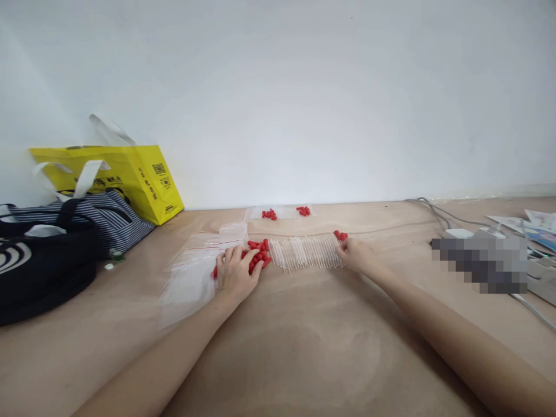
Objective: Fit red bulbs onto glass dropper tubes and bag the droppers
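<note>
My left hand (237,272) lies over a pile of small red plastic pieces (259,255), its fingers curved and apart, partly covering them. A row of thin white sticks (304,253) lies side by side on the table to the right of the pile. At the row's right end my right hand (354,255) has thumb and fingers pinched together. Whatever is between those fingertips is too small to make out. Just beyond that hand sit a few more red pieces (341,236). Clear plastic zip bags (191,278) lie stacked beside and under my left hand.
At the back, a clear bag (284,213) carries two groups of red pieces and some sticks. Yellow (143,179), striped (117,220) and black bags (47,266) stand at left. A grey cable (460,221), a blurred-out object (482,263) and papers (538,229) are at right.
</note>
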Tool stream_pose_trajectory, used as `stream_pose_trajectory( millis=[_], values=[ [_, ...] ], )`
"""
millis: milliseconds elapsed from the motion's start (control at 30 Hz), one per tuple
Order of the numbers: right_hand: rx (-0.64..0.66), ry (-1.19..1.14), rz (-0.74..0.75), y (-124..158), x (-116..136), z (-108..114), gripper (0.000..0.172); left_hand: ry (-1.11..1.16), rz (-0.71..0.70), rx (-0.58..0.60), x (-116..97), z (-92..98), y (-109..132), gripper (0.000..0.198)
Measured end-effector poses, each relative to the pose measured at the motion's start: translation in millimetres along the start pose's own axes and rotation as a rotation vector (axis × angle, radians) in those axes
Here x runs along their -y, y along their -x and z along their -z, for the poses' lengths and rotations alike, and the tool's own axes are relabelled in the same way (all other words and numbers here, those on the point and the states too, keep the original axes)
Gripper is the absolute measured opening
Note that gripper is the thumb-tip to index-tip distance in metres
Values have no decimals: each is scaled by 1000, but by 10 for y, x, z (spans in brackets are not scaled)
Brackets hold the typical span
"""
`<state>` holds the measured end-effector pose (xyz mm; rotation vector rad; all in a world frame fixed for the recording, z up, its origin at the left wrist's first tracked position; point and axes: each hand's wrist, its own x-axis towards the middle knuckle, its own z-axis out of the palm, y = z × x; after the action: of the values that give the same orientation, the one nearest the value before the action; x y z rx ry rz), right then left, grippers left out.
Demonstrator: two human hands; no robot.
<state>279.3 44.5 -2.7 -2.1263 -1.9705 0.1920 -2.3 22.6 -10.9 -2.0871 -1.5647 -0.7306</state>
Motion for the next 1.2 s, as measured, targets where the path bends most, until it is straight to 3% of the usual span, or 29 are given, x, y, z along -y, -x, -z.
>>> stream_pose_trajectory(
  millis=[167, 333, 467, 567, 767, 933, 1067, 1200],
  values=[
    [-205, -32, 439, 245, 248, -119, 17, 17, -24, -33, 14, -38, -4, 15],
    [-209, 77, 725, 455, 391, -271, 13, 56, 3, -14, -9, -40, -19, 15],
    [-199, 29, 738, 469, 377, -316, 12, 137, 26, -60, -55, 15, 22, 16],
    [-178, -15, 728, 462, 337, -316, 11, 252, -47, -46, -93, 110, 101, 15],
    [-155, -69, 708, 492, 243, -274, 12, 503, -380, 235, -103, 246, 195, 13],
    [-146, -91, 708, 519, 222, -246, 11, 539, -400, 382, -80, 286, 170, 18],
    [-142, -145, 689, 537, 266, -252, 12, 491, -394, 333, -123, 296, 187, 27],
    [-105, -226, 647, 534, 341, -279, 13, 456, -356, 280, -229, 230, 213, 22]
  ],
)
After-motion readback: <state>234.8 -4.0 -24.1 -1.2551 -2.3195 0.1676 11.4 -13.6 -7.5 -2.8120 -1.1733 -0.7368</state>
